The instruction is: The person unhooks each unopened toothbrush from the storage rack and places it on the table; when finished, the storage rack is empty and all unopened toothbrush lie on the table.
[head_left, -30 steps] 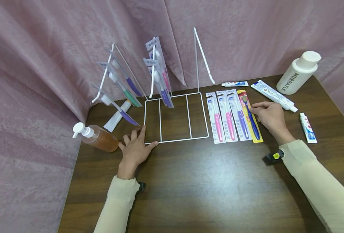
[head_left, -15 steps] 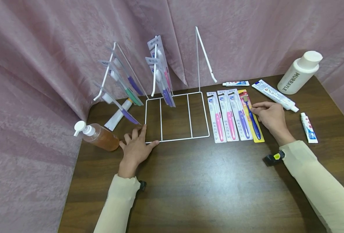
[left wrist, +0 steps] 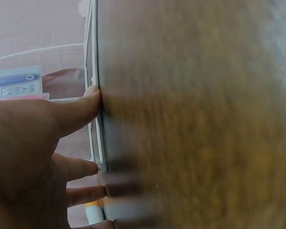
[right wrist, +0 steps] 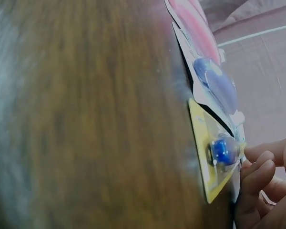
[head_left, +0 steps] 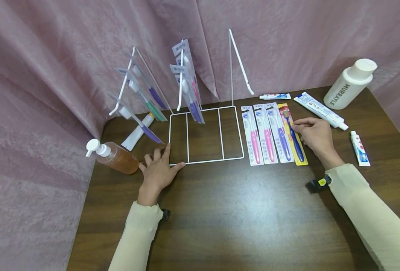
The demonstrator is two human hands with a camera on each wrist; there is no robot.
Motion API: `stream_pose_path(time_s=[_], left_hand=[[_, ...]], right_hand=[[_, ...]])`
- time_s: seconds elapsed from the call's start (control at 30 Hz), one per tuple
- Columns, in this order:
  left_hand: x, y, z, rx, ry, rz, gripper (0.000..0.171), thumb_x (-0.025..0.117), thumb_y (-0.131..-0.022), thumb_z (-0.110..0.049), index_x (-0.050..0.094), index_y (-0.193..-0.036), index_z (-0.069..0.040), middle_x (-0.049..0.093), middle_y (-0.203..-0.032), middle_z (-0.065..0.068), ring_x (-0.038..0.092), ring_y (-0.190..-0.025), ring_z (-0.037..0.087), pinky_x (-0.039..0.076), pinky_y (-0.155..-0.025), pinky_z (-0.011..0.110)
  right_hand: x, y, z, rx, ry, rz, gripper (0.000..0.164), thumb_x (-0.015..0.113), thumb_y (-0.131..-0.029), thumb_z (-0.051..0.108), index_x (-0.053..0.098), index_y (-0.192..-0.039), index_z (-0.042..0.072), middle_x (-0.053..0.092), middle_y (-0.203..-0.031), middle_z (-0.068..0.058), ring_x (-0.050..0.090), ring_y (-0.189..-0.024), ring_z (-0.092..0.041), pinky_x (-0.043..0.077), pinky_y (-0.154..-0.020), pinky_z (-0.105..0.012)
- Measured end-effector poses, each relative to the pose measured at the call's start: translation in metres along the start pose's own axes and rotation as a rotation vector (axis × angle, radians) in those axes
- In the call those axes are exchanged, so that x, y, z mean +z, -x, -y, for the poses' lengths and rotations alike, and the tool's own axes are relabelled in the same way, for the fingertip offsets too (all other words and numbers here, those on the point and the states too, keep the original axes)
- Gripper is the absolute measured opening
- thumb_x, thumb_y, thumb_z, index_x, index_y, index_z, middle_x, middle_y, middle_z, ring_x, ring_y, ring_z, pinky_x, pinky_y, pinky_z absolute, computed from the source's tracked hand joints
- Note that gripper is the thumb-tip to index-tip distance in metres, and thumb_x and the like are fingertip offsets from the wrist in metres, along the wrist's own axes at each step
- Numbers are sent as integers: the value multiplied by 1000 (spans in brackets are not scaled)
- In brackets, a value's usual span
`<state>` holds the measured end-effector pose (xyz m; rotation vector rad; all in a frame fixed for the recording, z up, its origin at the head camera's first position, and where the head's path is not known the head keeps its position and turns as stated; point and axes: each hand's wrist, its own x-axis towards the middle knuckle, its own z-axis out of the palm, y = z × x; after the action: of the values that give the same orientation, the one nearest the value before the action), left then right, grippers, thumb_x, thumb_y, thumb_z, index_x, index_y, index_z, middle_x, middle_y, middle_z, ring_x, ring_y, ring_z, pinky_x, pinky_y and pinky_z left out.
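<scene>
My left hand rests with spread fingers at the front left corner of a white wire rack. In the left wrist view its thumb touches the rack's wire. My right hand pinches the right edge of a blue toothbrush in a yellow and red blister pack, which lies on the table. Left of it lie a purple toothbrush pack and two pink toothbrush packs, side by side. More packed toothbrushes hang from the rack's left and middle hooks; the right hook carries none.
An amber pump bottle stands close left of my left hand, a toothpaste tube behind it. Beyond my right hand are a large toothpaste tube, two small tubes and a white bottle. A pink curtain hangs behind.
The head view has shifted slightly. Both hands keep their places, the left at the rack corner and the right at the yellow toothbrush pack.
</scene>
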<state>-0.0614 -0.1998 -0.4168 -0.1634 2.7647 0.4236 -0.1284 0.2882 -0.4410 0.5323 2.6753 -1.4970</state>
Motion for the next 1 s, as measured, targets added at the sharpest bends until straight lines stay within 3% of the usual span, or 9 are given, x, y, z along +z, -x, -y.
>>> stream_pose_path(time_s=[0.2, 0.37, 0.6, 0.73, 1.0], left_hand=[[1, 0, 0, 2, -2, 2, 100, 66, -110, -66, 18, -186, -20, 24, -186, 24, 15, -168, 65, 7, -131, 92], [1, 0, 0, 2, -3, -1, 101, 66, -110, -66, 19, -186, -20, 25, -185, 25, 17, -167, 64, 9, -131, 91], [0, 0, 0, -1, 4, -3, 101, 67, -109, -66, 19, -186, -20, 24, -186, 24, 17, -168, 64, 8, -131, 91], [1, 0, 0, -1, 0, 0, 100, 66, -110, -65, 19, -186, -19, 23, -187, 23, 17, -168, 64, 8, -131, 92], [1, 1, 1, -3, -4, 2, 99, 65, -111, -64, 18, -186, -19, 24, -186, 24, 16, -168, 65, 8, -131, 91]], right_hand=[[6, 5, 10, -79, 42, -48, 36, 75, -111, 26, 82, -134, 0, 62, -76, 29, 57, -65, 4, 50, -58, -17], [20, 11, 30, -171, 0, -68, 32, 77, -109, 23, 84, -130, 1, 67, -83, 24, 57, -62, 7, 49, -55, -13], [48, 27, 83, -325, -117, -34, 24, 82, -106, 20, 88, -123, 6, 82, -105, -1, 59, -54, 4, 46, -54, -14], [69, 36, 117, -405, -207, 17, 20, 83, -104, 16, 89, -120, 5, 84, -105, -15, 59, -50, 4, 41, -50, -16], [103, 51, 171, -486, -268, 112, 23, 84, -104, 16, 88, -125, 6, 86, -113, -24, 62, -51, 7, 43, -50, -16]])
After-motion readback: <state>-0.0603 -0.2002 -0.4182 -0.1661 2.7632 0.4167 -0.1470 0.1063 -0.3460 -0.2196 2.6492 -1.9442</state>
